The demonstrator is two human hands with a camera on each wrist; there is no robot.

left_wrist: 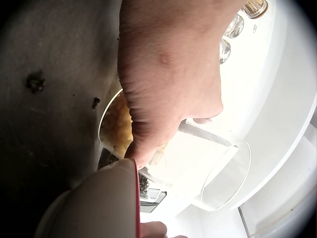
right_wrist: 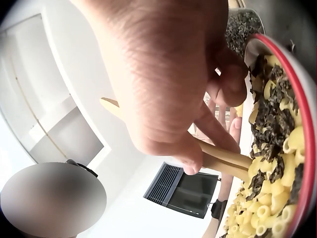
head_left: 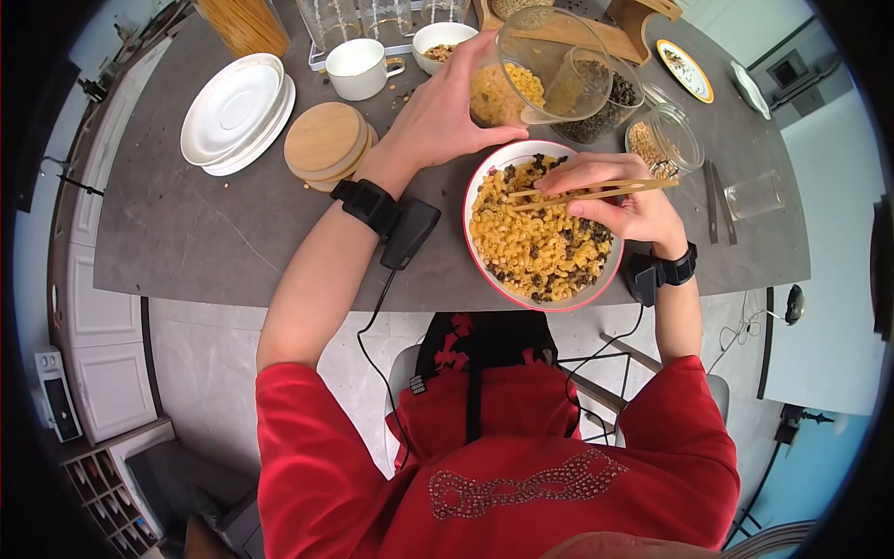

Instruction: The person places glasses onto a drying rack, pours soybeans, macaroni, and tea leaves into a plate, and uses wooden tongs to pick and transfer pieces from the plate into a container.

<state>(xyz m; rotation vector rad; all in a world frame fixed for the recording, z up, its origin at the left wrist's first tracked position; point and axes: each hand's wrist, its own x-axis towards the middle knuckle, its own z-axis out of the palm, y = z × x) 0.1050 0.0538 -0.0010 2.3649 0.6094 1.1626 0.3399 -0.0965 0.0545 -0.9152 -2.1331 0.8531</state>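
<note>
**At the grey table's near edge, in a white, red-rimmed round bowl (head_left: 467,219): pinching among yellow macaroni (head_left: 545,244) and dark leafy bits**

Gripping a tilted, clear glass jar (head_left: 515,91), part-filled with macaroni, in the left hand (head_left: 453,110), near the bowl's far rim. Holding slender light-wood tongs (head_left: 633,188) in the right hand (head_left: 643,210), fingers closed round them, tips down at the pasta. To the left, round wooden lids (head_left: 323,140), stacked; beyond, white plates (head_left: 233,109), also stacked.
</note>
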